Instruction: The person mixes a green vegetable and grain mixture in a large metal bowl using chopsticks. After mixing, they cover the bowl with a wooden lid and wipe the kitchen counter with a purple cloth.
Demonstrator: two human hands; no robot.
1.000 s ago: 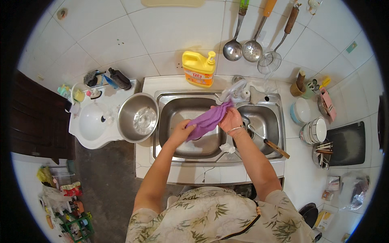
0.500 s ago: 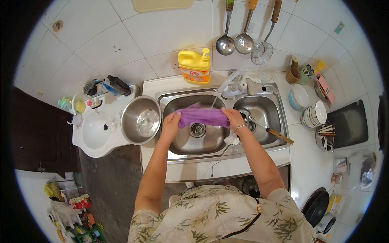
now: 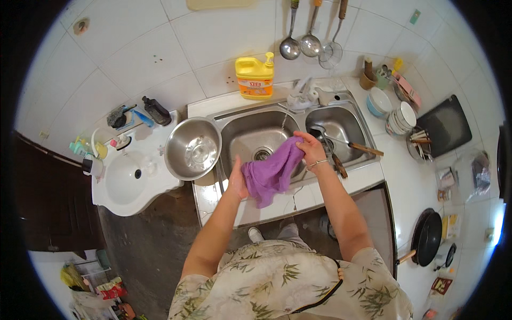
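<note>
A purple cloth (image 3: 271, 173) hangs loosely folded over the front edge of the left basin (image 3: 240, 133) of a steel double sink. My right hand (image 3: 310, 151) grips its upper right corner. At the cloth's left side is my left hand (image 3: 239, 180), open with its fingers stretched out; the palm lies against or close beside the fabric. A thin stream of water falls from the faucet (image 3: 304, 96) into the left basin behind the cloth. Part of the drain (image 3: 262, 153) shows above the fabric.
A steel bowl (image 3: 193, 149) stands left of the sink, beside a white washbasin (image 3: 128, 178). A yellow pump jug (image 3: 255, 79) is behind the sink. Wooden-handled utensils (image 3: 365, 149) lie across the right basin. Stacked bowls (image 3: 401, 118) and a wok (image 3: 428, 237) sit on the right counter.
The cloth, stretched level between both hands before, now sags nearer to me. My left hand has let go of its left end and opened; my right hand still grips it.
</note>
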